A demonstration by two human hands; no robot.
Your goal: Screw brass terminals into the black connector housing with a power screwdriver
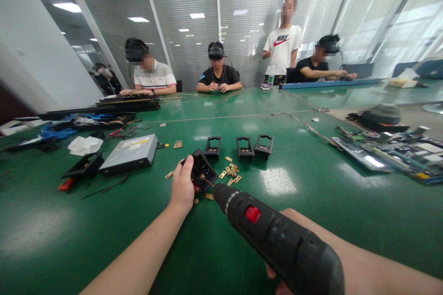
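A worker's left hand [182, 185] gripped a small black plastic frame [203, 169], tilting it up off the green table [311, 203] near its middle, while the right hand [282, 286], mostly hidden behind the tool at the bottom edge, was wrapped around a black cordless electric screwdriver [277, 239] with a red switch. The driver's bit [206, 180] met the frame's lower edge. Left fingers closed narrowly around the frame's far side; how tightly the right hand clasped the tool could not be told.

With the frame held in the air rather than lying flat, the bit looked liable to slip off and jab the thumb just beside it, or to twist the part out of the grip. Loose brass plates [231, 171] lay scattered right beside the work and could easily be knocked away.

Three matching black frames [246, 146] stood in a row just beyond, an optical disc drive [129, 153] to the left. Other people sat or stood at the far end of the table.
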